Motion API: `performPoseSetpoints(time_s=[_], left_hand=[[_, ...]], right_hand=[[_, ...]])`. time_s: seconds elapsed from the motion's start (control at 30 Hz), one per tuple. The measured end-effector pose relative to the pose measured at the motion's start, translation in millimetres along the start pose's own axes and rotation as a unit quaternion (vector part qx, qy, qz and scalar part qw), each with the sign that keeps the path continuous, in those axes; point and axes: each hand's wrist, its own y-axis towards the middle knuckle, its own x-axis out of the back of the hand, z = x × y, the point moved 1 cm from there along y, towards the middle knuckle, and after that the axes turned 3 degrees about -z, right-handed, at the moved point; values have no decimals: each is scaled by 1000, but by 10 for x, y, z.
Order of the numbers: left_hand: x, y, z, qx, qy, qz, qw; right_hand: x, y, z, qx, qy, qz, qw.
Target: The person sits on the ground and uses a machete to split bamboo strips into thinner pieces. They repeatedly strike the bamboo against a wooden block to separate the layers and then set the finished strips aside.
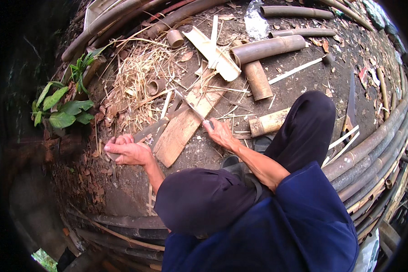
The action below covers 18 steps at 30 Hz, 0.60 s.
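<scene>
We look down past our knees in dark trousers [204, 199] at an earth floor [127, 195]. Our right hand [223, 134] grips a knife [191, 106] by its handle, the fingers wrapped around it; the blade slants up and left, away from the knuckles, across a flat wooden board [174, 143]. Our left hand [130, 150], well apart to the left, has its fingers curled in. They appear to clasp the lower end of a dark strip [152, 130], though the palm hides most of the grip. From that hand the strip runs up and right over the board, its far end near the blade.

Beyond the board, we see a split bamboo half [226, 68] with its pale inside up, beside bamboo tubes [269, 49]. A heap of straw-coloured shavings [138, 68] spreads to its left. A saw [351, 99] lies to our right, near long bamboo poles [371, 149] that curve along the edge. A leafy plant [61, 113] grows at far left.
</scene>
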Motion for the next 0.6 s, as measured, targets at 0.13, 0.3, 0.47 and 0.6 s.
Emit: performPoseSetpoints(time_s=[0.13, 0.3, 0.47, 0.6], left_hand=[[95, -12, -28, -5, 14, 14, 1000], [-131, -218, 79, 26, 27, 55, 998], [249, -662, 1152, 143, 218, 229, 938], [-39, -541, 944, 160, 166, 258, 938]], right_hand=[[-145, -138, 144, 35, -19, 48, 998], [-226, 166, -737, 80, -74, -48, 993], [-38, 30, -142, -91, 52, 56, 993], [210, 111, -166, -126, 68, 79, 986]])
